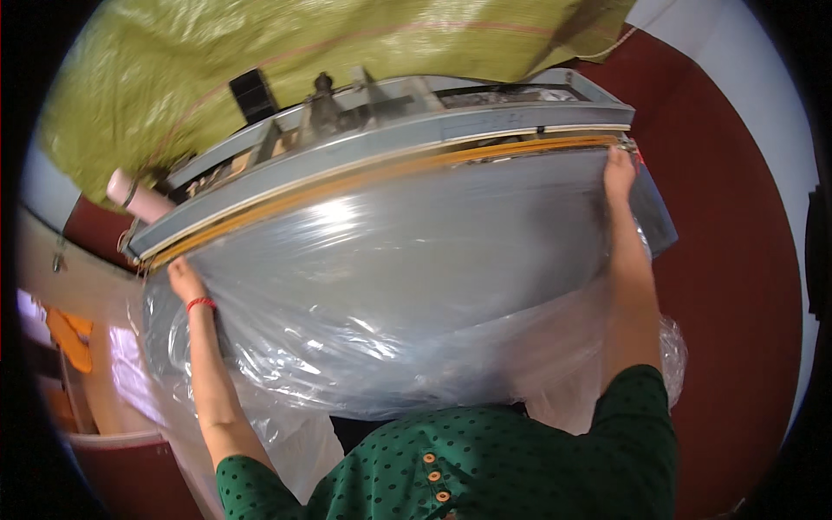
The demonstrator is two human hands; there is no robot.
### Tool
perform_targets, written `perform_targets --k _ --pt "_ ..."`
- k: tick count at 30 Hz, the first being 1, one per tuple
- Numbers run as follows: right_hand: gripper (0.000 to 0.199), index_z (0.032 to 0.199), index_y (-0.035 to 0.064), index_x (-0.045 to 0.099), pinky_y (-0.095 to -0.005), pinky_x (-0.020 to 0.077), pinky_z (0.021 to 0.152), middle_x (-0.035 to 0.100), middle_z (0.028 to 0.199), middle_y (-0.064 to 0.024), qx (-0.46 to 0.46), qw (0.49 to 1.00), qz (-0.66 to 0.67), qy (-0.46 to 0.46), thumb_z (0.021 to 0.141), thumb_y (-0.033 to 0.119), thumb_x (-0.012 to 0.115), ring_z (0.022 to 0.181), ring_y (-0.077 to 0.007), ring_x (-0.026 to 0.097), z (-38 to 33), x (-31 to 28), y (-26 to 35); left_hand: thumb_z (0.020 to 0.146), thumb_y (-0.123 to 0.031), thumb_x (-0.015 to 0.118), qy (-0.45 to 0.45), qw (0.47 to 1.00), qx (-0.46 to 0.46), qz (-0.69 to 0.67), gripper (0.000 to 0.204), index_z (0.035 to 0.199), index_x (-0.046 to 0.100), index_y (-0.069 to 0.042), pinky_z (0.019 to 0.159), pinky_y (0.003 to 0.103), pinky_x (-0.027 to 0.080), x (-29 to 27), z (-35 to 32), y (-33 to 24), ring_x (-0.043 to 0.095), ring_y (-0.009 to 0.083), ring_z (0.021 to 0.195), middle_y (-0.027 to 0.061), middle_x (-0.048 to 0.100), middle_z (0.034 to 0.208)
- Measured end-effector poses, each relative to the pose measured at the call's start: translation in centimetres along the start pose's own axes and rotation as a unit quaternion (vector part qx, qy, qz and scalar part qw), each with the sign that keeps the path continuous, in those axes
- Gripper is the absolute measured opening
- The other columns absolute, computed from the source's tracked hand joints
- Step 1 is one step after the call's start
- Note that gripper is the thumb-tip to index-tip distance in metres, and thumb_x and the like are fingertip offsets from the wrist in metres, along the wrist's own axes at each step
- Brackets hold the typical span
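A wide clear plastic sheet (373, 338) is spread over a grey flat surface in front of me, wrinkled and shiny along its near side. My left hand (185, 280), with a red cord at the wrist, is closed on the sheet's far left corner. At the far right corner my right hand (618, 175) pinches the sheet, its fingers partly hidden. Just beyond both hands runs a long orange-yellow strip (381, 180), stretching along a grey metal frame (390, 139). The sheet's near part hangs down toward my body in loose folds.
Behind the frame's long bar are compartments with small items and a dark upright fitting (323, 104). A pink cylinder (140, 198) lies at the left end, and a black phone-like object (252, 95) stands against yellow-green woven sheeting (381, 39). Dark red wall (728, 286) borders the right.
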State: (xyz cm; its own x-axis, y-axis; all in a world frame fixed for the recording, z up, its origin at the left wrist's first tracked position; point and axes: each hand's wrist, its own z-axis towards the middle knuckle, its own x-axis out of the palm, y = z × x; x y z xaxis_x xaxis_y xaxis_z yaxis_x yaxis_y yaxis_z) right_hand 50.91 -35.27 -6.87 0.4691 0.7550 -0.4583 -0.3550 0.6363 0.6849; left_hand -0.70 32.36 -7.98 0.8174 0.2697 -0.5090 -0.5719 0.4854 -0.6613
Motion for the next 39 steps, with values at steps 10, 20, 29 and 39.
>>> perform_targets --k 10,20,29,39 --pt "0.023 0.075 0.0 0.054 -0.0344 0.0451 0.061 0.058 0.066 -0.0116 0.035 0.989 0.053 -0.135 0.074 0.022 0.061 0.062 -0.0224 0.058 1.9 3.9 -0.6 0.08 -0.027 0.061 0.009 0.99 -0.04 -0.134 0.031 0.064 0.049 -0.003 0.055 0.025 0.038 3.6 3.1 1.0 0.042 0.0102 0.056 0.0007 0.052 0.061" --pt "0.011 0.09 0.0029 0.047 -0.032 0.0476 0.051 0.055 0.087 -0.0121 0.186 0.941 0.247 -0.137 0.082 0.01 0.049 0.074 -0.0217 0.057 2.5 2.0 0.1 0.077 -0.01 0.044 -0.059 0.956 -0.175 -0.229 0.01 0.074 0.05 -0.002 0.036 0.025 0.033 2.6 2.2 -2.1 0.043 0.0099 0.045 0.0016 0.049 0.059" --pt "0.017 0.093 0.0027 0.055 -0.0327 0.0396 0.08 0.055 0.094 -0.0105 -0.252 0.955 0.155 0.014 0.08 0.014 0.055 0.09 -0.0248 0.051 -8.3 3.4 25.1 0.081 -0.009 0.052 0.205 0.907 -0.04 -0.366 0.006 0.085 0.048 -0.01 0.061 0.021 0.04 -7.3 -0.4 -7.1 0.049 0.0084 0.064 -0.0013 0.048 0.071" --pt "0.02 0.072 0.0021 0.056 -0.0275 0.0391 0.053 0.053 0.06 -0.0037 -0.184 0.805 0.293 0.482 0.081 0.02 0.056 0.056 -0.0118 0.046 -21.4 5.8 31.2 0.085 -0.019 0.052 0.063 0.951 -0.064 -0.297 0.017 0.095 0.054 -0.005 0.067 0.022 0.038 -18.0 -2.8 -1.2 0.052 0.0118 0.08 0.003 0.057 0.091"
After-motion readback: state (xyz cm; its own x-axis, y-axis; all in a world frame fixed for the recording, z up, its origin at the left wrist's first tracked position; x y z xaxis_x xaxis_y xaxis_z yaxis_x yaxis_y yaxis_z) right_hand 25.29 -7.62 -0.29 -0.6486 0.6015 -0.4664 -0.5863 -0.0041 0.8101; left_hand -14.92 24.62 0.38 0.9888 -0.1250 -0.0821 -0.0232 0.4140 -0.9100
